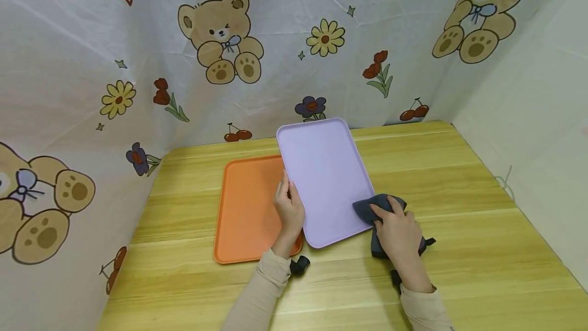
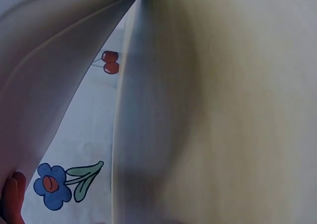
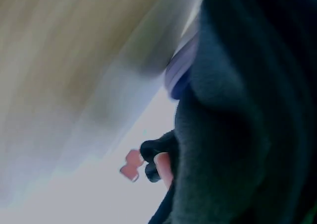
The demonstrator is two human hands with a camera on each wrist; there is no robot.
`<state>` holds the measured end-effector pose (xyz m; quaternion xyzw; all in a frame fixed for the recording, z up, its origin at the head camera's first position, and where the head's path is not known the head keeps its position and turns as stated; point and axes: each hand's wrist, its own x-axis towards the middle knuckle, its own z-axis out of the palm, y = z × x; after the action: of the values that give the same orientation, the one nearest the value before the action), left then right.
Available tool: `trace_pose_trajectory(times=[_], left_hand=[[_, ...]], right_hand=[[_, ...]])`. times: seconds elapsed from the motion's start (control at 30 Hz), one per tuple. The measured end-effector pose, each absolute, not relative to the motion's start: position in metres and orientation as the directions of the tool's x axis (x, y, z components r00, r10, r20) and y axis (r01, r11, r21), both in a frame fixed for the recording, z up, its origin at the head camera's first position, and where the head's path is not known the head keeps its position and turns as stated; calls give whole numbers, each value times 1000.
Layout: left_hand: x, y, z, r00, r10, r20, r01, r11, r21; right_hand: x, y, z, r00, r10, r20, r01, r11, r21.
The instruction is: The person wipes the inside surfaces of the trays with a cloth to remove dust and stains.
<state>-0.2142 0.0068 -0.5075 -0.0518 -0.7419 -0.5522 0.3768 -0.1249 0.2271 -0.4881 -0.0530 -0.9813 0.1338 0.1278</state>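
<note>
Counter point(image 1: 464, 203) wood-grained, bear-print curtain point(image 1: 280, 19) behind; left fingers point(image 1: 283, 187) clamped on purple tray point(image 1: 325, 183), right fingers point(image 1: 394, 204) clamped on dark rag point(image 1: 366, 210).

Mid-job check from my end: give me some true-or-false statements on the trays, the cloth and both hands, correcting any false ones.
1. The left hand holds the lilac rectangular plastic-looking tray. True.
2. The orange rectangular plastic-looking tray lies on the yellowish wood-grain table. True.
3. In the head view, the lilac tray is left of the orange one. False: it is to the right, partly overlapping it.
4. The right hand grips the dark blue-grey fabric cloth. True.
5. The cloth lies on the orange tray. False: it is at the lilac tray's near right corner.
</note>
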Motion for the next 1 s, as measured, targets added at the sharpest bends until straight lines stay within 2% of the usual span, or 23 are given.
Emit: trace_pose_trajectory(times=[0.2, 0.33, 0.5, 0.77, 1.0], left_hand=[[-214, 10, -508, -767, -324, 554, 451, 341, 824], [-214, 14, -508, -809, -302, 504, 417, 310, 854], [-216, 21, -509, -859, -277, 432, 362, 269, 893], [-226, 39, -513, -931, -223, 289, 242, 217, 946], [-228, 53, -513, -944, -265, 195, 139, 215, 967]], right_hand=[[-125, 243, -479, -927, 240, 287, 135, 931, -340], [-125, 250, -473, -898, 287, 333, 140, 905, -401], [-122, 251, -465, -887, 321, 333, 145, 876, -460], [-118, 244, -459, -865, 302, 400, 68, 861, -504], [-117, 236, -460, -857, 287, 429, 28, 856, -516]])
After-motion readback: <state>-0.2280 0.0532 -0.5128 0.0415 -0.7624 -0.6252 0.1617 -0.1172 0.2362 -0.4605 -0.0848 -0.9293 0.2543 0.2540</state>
